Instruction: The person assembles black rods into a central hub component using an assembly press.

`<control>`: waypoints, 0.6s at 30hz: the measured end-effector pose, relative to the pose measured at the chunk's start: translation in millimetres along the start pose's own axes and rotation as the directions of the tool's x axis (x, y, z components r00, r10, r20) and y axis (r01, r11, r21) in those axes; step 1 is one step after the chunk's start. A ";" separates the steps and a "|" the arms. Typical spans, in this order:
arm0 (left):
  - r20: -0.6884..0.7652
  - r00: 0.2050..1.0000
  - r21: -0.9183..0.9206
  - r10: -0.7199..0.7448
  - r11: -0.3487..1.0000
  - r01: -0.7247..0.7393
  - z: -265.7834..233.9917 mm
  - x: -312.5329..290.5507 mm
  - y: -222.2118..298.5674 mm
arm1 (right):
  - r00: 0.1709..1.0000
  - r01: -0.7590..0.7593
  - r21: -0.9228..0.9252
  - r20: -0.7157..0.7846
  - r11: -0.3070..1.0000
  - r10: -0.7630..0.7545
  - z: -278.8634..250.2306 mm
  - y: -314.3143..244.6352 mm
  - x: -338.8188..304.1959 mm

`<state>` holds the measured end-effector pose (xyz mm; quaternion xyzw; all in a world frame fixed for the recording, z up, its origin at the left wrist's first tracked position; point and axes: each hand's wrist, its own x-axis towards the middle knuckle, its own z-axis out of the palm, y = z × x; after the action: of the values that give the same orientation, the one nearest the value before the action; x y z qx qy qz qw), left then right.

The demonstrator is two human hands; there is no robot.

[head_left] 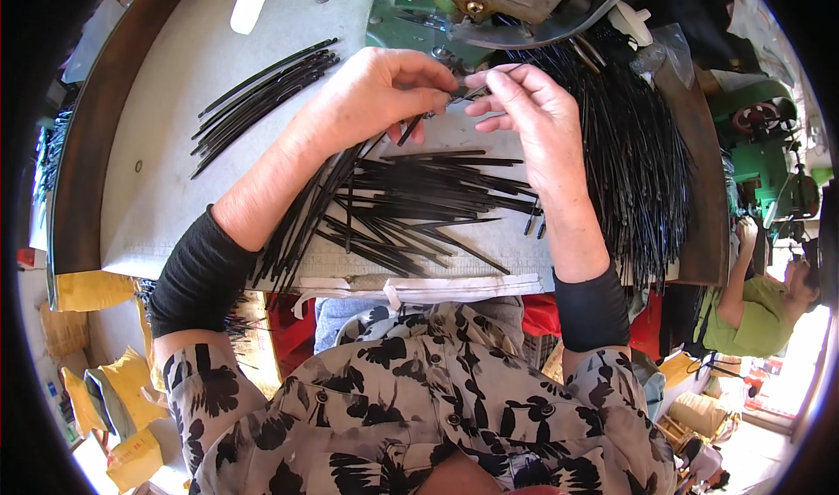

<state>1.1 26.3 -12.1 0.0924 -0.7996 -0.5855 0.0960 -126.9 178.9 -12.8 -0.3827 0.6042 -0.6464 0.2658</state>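
Note:
My left hand [380, 89] is closed, thumb against fingers, on a thin black rod [408, 131] whose end shows below the fingers. Close to its fingertips is my right hand [535, 115], with thumb and forefinger pinched on something small and dark, too fine to make out. The other right fingers are loosely curled. Under my left wrist a bundle of long black rods [301, 220] slants to the table's near edge. More black rods [419, 189] lie loosely across the table below both hands.
Just beyond my hands stands a machine with a green base [402, 27]. A row of black rods [262, 97] lies at left, a large heap of them [634, 163] at right. Raised brown edging [83, 189] borders the table [157, 137]. Another person [752, 311] sits at far right.

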 end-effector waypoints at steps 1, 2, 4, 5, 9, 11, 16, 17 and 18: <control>-0.041 0.999 -0.006 -0.013 1.000 0.012 -1.5 -0.7 -0.6 | 0.999 -0.031 0.065 -0.018 0.997 0.032 -1.6 -2.1 0.9; -0.081 0.996 -0.012 -0.025 1.000 0.024 -3.0 -1.3 -1.3 | 0.998 -0.059 0.028 0.012 0.998 0.058 -4.7 -3.0 2.1; -0.075 0.997 -0.042 -0.025 0.999 0.022 -5.9 -0.4 -5.0 | 0.991 -0.101 -0.042 0.087 0.994 0.104 -8.0 -4.8 1.7; -0.066 0.998 -0.075 -0.024 0.997 0.019 -7.5 -0.1 -6.3 | 0.975 -0.140 -0.118 0.155 0.983 0.157 -8.4 -5.3 1.8; -0.036 0.998 -0.095 -0.050 0.994 0.046 -11.2 2.2 -7.4 | 0.967 -0.098 -0.224 0.208 0.970 0.146 -7.0 0.1 -1.6; -0.025 0.997 -0.071 -0.072 0.995 0.070 -13.7 1.8 -9.2 | 0.966 -0.097 -0.207 0.217 0.974 0.143 -5.7 -0.3 -1.8; -0.029 0.995 -0.100 -0.095 0.991 0.092 -14.3 2.3 -9.2 | 0.958 -0.223 -0.151 0.149 0.963 0.245 0.5 -6.2 -3.5; -0.023 0.995 -0.100 -0.097 0.991 0.095 -14.5 2.6 -10.3 | 0.958 -0.222 -0.151 0.150 0.963 0.245 0.4 -6.0 -3.1; -0.023 0.995 -0.099 -0.096 0.991 0.094 -14.2 2.8 -10.9 | 0.959 -0.222 -0.161 0.144 0.962 0.246 -0.3 -5.8 -2.7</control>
<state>2.5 9.3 -18.3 0.1336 -0.7632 -0.6267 0.0836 -124.8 182.0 -7.5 -0.3781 0.6665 -0.5317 0.3608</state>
